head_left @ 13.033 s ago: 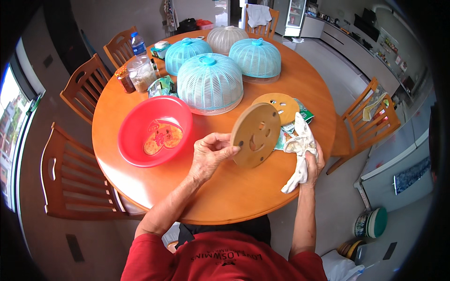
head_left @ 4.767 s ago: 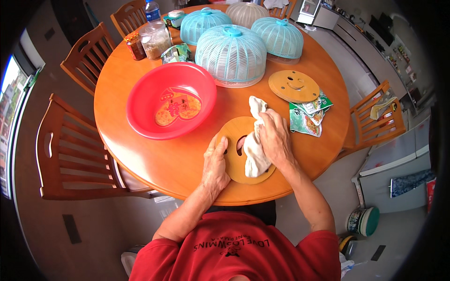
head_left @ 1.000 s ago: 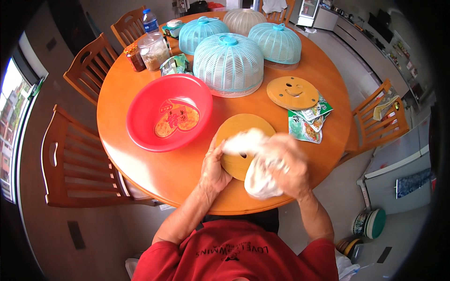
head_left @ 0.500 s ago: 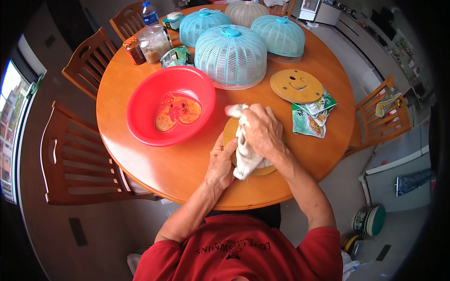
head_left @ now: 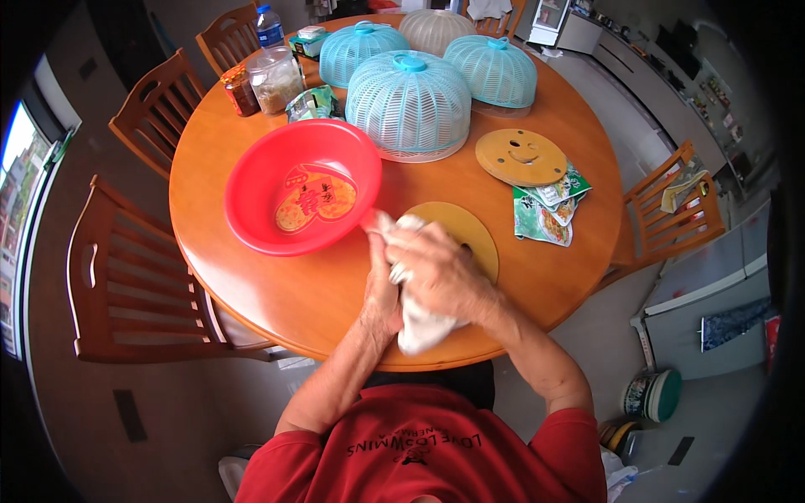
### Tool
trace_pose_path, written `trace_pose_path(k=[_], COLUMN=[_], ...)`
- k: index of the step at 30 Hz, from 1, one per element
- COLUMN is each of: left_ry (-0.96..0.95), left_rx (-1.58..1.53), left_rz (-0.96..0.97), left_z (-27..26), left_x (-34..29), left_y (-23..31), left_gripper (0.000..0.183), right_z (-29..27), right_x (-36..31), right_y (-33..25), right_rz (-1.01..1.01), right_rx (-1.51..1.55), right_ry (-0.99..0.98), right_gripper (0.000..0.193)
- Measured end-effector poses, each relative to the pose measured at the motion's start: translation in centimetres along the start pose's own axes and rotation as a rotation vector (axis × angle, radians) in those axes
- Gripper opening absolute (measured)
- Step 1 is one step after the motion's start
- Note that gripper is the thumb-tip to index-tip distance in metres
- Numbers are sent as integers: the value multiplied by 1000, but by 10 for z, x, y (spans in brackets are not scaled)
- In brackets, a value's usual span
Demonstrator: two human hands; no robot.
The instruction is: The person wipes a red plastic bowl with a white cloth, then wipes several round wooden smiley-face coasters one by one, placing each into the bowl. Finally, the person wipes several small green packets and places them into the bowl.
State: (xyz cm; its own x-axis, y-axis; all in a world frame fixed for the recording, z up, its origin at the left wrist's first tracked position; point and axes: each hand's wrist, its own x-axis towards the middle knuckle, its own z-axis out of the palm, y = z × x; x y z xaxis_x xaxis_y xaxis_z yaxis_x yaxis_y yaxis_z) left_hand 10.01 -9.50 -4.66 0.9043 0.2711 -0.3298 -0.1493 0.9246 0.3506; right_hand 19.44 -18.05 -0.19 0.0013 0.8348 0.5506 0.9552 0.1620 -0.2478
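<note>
A white cloth [head_left: 423,325] is bunched between my two hands at the near side of the table. My right hand [head_left: 440,270] grips it from above, fingers curled over the folds. Against the cloth's left side, my left hand [head_left: 383,289] is closed, with its fingers partly hidden by the folds. Under the cloth and my right hand lies a round yellow wooden disc [head_left: 470,222] with a dark hole; its near left part is covered. Left of my hands, a red plastic basin [head_left: 243,197] with a printed bottom stands on the table.
A second wooden disc [head_left: 521,155] with a cut-out smile rests beside green food packets [head_left: 541,220]. Blue mesh food covers [head_left: 408,109] stand farther back. A glass jar [head_left: 277,84], a red-lidded jar [head_left: 240,90] and a bottle [head_left: 268,29] are at the far left. Wooden chairs [head_left: 138,277] surround the table.
My right hand and the cloth have moved left and nearer, uncovering the disc's far right part. My left hand has shifted slightly left, against the cloth. The view has shifted slightly.
</note>
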Motion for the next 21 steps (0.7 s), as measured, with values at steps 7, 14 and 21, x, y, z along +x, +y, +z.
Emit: trace_pose_path(k=[7, 14, 21], left_ry=[-68, 42, -12], left_rx=[43, 39, 74], left_rz=[77, 291, 298], left_z=[14, 14, 7], left_x=[-9, 0, 1], left_y=[1, -9, -9], left_gripper=[79, 47, 49], right_z=[13, -9, -25], right_x=[7, -8, -76], right_y=[9, 58, 32], right_rz=[157, 726, 520], right_rx=[-71, -277, -304], right_ry=[84, -64, 47], right_gripper=[29, 30, 44])
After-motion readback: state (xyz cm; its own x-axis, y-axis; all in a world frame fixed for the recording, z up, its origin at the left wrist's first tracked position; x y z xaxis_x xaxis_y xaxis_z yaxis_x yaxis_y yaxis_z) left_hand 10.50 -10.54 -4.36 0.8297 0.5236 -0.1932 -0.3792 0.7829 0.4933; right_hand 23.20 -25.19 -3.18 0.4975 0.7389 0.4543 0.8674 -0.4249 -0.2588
